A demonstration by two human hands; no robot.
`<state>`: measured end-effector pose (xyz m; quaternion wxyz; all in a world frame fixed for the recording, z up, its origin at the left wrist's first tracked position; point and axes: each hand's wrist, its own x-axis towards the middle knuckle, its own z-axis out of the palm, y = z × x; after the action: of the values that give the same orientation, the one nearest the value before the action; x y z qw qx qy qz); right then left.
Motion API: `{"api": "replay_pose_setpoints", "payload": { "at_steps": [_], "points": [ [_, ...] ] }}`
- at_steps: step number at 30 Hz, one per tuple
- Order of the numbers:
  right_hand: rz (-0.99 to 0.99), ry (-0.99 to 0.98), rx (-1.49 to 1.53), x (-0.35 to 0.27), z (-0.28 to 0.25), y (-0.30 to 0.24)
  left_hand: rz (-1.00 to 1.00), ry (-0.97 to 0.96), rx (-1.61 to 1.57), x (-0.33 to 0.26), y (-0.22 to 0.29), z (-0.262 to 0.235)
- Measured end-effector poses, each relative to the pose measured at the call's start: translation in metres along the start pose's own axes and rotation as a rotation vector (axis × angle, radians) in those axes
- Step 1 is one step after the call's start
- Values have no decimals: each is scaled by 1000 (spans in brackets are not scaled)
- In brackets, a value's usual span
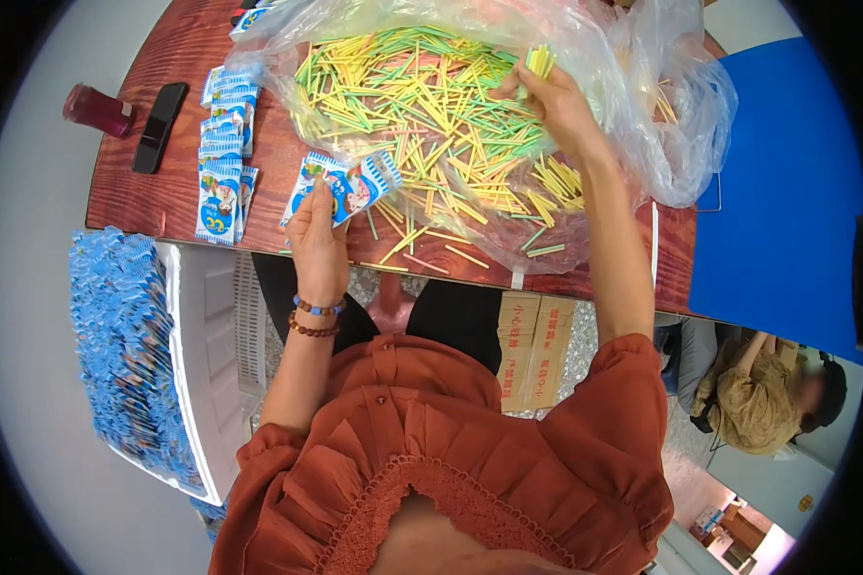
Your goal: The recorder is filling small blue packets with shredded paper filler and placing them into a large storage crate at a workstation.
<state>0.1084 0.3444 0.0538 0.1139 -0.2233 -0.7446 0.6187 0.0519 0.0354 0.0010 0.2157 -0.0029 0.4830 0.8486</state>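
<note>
My left hand [318, 240] pinches a small blue-and-white printed packet [362, 188] at the table's front edge. Another such packet [304, 184] shows just behind it; whether the hand holds that one too, I cannot tell. Farther right, my right hand [564, 107] is closed on a small bundle of thin yellow and green sticks [540, 62], its ends standing up past the fingers. Below and left of that hand spreads a big heap of yellow, green and pink sticks [422, 101], lying loose on a clear plastic bag [633, 144].
Overlapping packets [222, 182] form a column on the red wood-grain table [153, 206]. A black phone [160, 128] and a dark red jar [100, 109] lie left. A white box [197, 355] full of packets stands below. Another person [762, 398] sits at right, beyond a blue surface [786, 182].
</note>
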Motion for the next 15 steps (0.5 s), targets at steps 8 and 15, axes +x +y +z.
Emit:
{"api": "replay_pose_setpoints", "payload": {
  "at_steps": [8, 15],
  "points": [
    [-184, -85, 474, -46, 101, -22, 73, -82, -60, 7, -12, -4],
    [-439, 71, 563, -77, 155, -38, 140, 36, -57, 4, -8, 9]
  ]
}}
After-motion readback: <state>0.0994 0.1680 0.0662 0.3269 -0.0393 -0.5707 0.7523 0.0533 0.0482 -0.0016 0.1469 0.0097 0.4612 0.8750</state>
